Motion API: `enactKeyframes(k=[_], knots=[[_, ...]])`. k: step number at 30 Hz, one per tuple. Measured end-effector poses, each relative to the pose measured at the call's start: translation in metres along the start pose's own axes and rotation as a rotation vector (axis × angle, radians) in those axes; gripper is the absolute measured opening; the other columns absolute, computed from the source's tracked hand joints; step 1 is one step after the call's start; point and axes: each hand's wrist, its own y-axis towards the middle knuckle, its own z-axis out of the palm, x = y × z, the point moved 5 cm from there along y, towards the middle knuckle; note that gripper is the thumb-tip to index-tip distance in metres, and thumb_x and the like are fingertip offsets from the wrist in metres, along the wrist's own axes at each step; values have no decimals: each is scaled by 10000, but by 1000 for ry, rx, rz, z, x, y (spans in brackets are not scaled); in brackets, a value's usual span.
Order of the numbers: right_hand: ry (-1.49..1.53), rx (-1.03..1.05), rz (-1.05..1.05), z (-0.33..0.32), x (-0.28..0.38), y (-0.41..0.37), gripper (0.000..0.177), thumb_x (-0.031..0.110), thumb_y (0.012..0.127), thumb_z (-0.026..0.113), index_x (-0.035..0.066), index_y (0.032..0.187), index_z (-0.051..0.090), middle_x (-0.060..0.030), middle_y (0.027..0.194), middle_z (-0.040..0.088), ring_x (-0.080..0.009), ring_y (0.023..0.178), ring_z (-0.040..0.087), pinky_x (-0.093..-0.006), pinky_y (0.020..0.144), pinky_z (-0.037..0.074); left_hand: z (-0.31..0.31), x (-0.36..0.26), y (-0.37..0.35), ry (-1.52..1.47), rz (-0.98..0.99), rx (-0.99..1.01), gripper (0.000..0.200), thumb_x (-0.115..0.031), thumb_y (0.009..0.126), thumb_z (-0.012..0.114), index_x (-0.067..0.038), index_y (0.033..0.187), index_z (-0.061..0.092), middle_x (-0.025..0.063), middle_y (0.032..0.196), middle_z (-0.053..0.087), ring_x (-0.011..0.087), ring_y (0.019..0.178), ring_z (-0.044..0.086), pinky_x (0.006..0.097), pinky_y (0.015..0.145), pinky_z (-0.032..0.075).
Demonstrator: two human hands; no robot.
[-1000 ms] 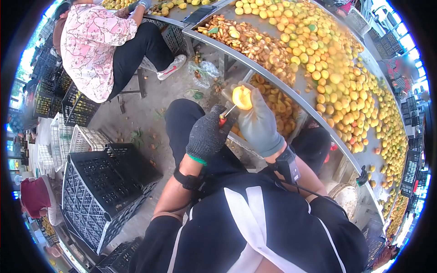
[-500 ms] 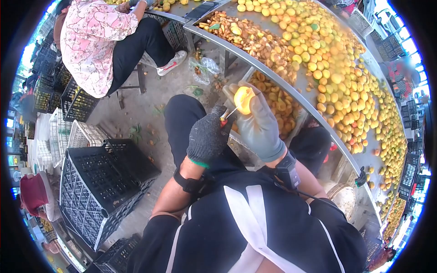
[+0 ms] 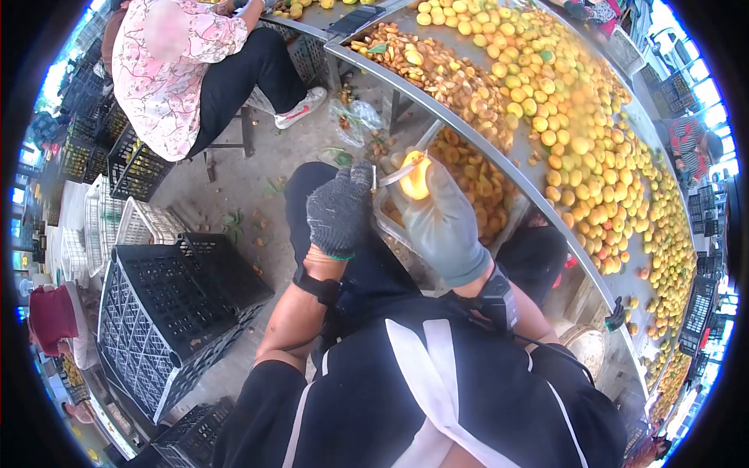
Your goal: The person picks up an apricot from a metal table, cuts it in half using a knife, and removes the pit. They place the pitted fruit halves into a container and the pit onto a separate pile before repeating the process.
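The closed left hand holds one thin metal-bladed tool against one round yellow fruit in the curled right hand, near one pale crate containing orange fruit pieces.

Table cropped above, worker (upper left) cropped, shirt patch blurred

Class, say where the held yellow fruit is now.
In the head view, above centre, the yellow fruit is held by the gloved right hand, by the knife blade and left of the boxed cut fruit.
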Motion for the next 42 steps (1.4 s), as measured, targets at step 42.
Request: enactKeyframes(k=[42], knots=[[250,-306,-137,-123,100,181,569,407,1004,411,-61,1324,353,-180,1408,401,-347,1307,375,-501,1106,327,100,71,42,-2084,-813,286,209,-207,964,559,-89,1137,573,-14,631,480,79,388,368,225,348,299]])
